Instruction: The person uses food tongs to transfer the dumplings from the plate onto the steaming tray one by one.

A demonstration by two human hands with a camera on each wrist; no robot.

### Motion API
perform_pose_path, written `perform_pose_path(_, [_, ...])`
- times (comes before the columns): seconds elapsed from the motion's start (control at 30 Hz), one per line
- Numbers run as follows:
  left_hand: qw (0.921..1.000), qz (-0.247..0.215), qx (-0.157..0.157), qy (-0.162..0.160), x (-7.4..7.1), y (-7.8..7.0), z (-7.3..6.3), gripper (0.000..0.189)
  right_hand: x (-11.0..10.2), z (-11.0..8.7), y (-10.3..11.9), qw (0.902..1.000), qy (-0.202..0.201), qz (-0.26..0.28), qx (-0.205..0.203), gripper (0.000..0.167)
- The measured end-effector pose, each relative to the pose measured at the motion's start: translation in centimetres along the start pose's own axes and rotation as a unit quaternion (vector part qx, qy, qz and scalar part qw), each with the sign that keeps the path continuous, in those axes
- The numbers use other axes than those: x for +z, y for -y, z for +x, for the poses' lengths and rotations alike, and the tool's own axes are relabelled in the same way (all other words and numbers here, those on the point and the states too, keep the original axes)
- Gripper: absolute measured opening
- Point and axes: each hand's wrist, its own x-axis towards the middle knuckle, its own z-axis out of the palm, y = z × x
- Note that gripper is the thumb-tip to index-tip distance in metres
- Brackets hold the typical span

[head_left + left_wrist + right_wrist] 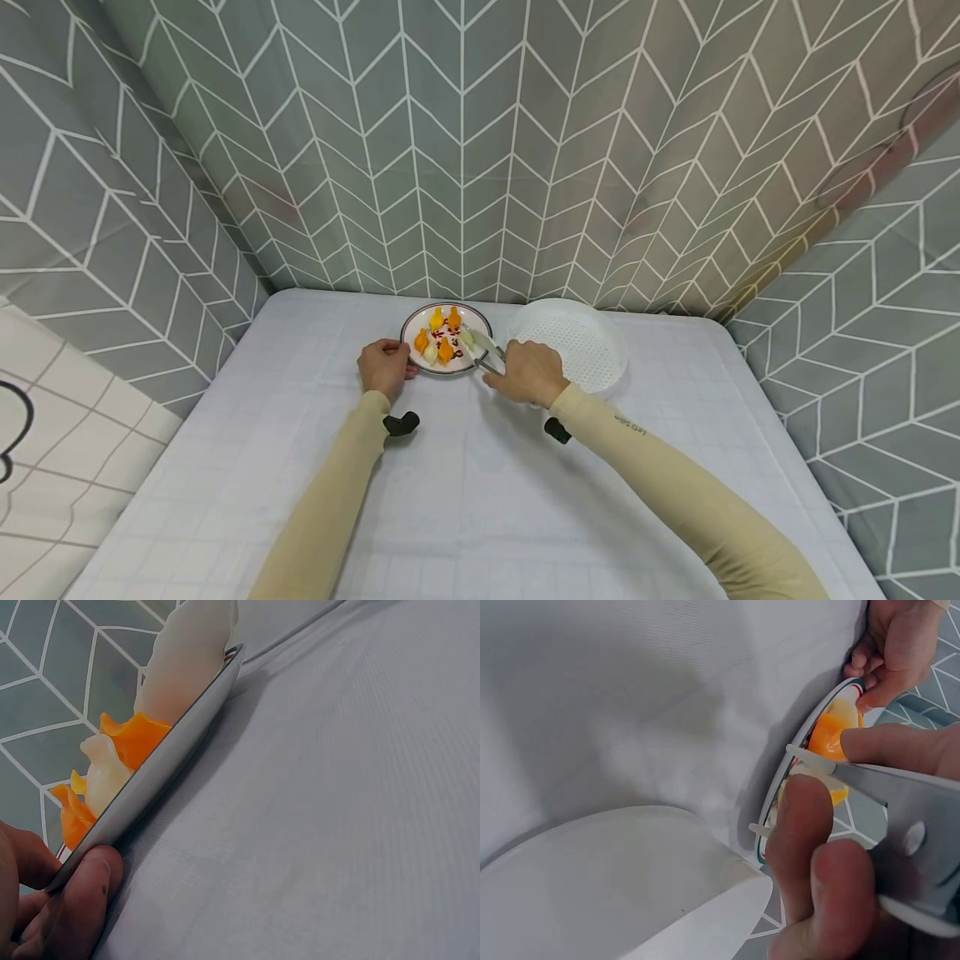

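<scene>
- Nearest the camera, a pair of beige sleeves (pixel 322 500) is stretched over the white cloth (pixel 450 500) toward the plate (pixel 415 323).
- Just right of the plate, the tongs (pixel 915 802) are gripped in the curled fingers of the right hand (pixel 534 372); squeezed too hard, a soft-looking piece could be squashed or shot sideways.
- And at the plate's left edge, the rim is pinched between thumb and fingers of the left hand (pixel 384 367); were that rim tipped, pieces could be slid off.
- Over the plate's right side, a pale piece (pixel 467 337) is reached by the tongs' tips, beyond the right fingers; whether it is clamped cannot be told.
- Across the plate's left and middle, orange pieces (pixel 445 350), a yellow piece (pixel 437 318) and a second pale piece (pixel 430 353) are spread, easily knocked by a low-swung tip.
- Just beside the plate, to its right, a white basket (pixel 581 342) is set; its rim could be bumped by the right hand.
- Behind the plate, patterned fabric (pixel 465 167) is hung.
</scene>
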Motion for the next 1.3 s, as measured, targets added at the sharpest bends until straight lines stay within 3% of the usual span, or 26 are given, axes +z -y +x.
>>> perform_pose_path(0.5, [1.0000,0.003,0.002,-0.001,0.1,0.0,0.1,0.030,-0.7,0.0,-0.4,0.9997,0.016,0.013,-0.010,0.046])
perform_pose_path(0.87, [1.0000,0.005,0.002,-0.008,-0.1,-0.1,0.2,0.031,-4.9,-1.2,-1.3,0.9990,0.042,0.009,-0.008,0.045])
perform_pose_path(1.07, [0.9999,-0.002,0.011,-0.011,-0.2,0.1,0.2,0.029,-7.7,-2.2,-2.9,0.9993,0.035,0.011,-0.002,0.043])
perform_pose_path(1.3, [1.0000,0.001,-0.002,-0.003,-0.1,0.1,0.4,0.031,-9.3,-3.3,-5.3,0.9987,0.045,0.009,0.024,0.043])
